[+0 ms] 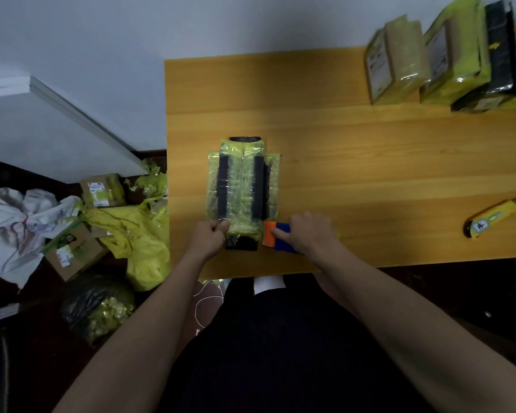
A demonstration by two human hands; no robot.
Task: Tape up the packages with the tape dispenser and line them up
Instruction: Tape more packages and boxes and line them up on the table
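Wooden table [340, 144]: taped package [242, 186], tape dispenser [276, 236], utility knife [495, 217], packages [447, 55] far right.

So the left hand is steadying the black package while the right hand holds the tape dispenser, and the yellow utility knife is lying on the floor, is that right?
Not quite: the head view shows the yellow utility knife lying on the wooden table, off to the right. The rest stands: the left hand grips the black package and the right hand holds the tape dispenser.

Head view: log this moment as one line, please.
left hand: grips near end of black package | right hand: holds tape dispenser beside it | taped packages: lined up far right | utility knife: idle
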